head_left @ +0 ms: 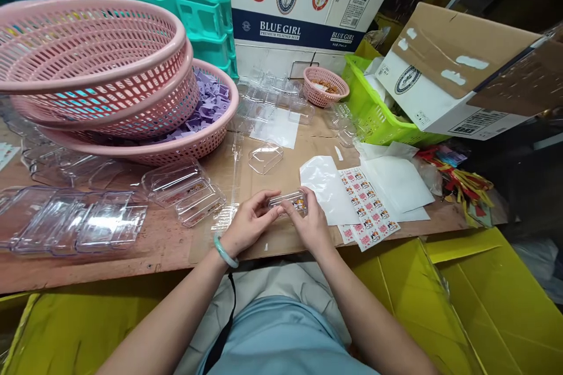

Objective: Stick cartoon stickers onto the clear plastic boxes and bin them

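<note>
Between my two hands, just above the cardboard-covered table edge, is a clear plastic case (288,202) with a cartoon cat sticker (299,205) on it. My left hand (251,217) grips its left end, a pale green bangle on the wrist. On the right end, my right hand (310,220) holds it, the thumb lying over the near face by the sticker. Right of the hands lies a sheet of cat stickers (369,211), partly under white backing paper (328,190). Another clear plastic piece (265,157) rests alone beyond my hands.
Stacked pink baskets (145,85) stand at left, the lowest holding purple pieces (211,99). Clear cases (70,220) lie in rows at front left. A small pink basket (325,87), a green crate (373,105) and beer cartons (285,29) line the back. Teal bins (202,17) are stacked behind.
</note>
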The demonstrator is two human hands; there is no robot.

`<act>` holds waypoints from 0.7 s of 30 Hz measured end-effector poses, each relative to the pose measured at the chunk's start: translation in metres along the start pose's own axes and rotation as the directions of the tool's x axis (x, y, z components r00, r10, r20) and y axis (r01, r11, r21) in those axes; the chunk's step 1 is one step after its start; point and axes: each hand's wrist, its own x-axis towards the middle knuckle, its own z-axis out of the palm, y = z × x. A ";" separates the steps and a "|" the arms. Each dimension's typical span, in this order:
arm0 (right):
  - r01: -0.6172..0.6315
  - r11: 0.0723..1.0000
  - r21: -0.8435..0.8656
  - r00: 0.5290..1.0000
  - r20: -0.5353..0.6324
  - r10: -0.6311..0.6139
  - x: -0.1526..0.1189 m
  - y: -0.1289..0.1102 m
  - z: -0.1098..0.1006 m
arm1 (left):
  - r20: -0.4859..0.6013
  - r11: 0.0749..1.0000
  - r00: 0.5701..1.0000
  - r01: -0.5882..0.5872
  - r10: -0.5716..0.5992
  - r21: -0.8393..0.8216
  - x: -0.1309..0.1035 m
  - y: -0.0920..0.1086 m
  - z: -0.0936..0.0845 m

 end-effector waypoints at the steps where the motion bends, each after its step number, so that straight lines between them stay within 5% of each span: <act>1: 0.006 1.000 0.017 1.000 0.003 -0.006 0.000 0.000 0.001 | -0.015 1.000 1.000 -0.008 0.008 0.007 -0.002 0.000 0.001; 9: -0.013 0.961 0.276 1.000 0.004 0.012 0.005 0.015 -0.004 | -0.049 1.000 0.999 -0.013 0.014 0.009 -0.006 0.002 0.008; 16: 0.043 0.918 0.395 0.986 0.132 -0.103 -0.020 -0.008 0.005 | -0.178 0.986 0.973 -0.134 0.150 0.099 -0.041 0.005 0.009; 18: 0.044 0.905 0.423 0.936 0.300 -0.185 -0.021 -0.011 0.001 | -0.139 0.964 0.967 -0.186 0.213 0.188 -0.055 0.007 -0.002; 21: -0.019 0.888 0.460 0.743 0.601 -0.295 -0.012 -0.009 -0.006 | -0.040 0.884 0.951 -0.268 0.306 0.383 -0.075 0.007 -0.024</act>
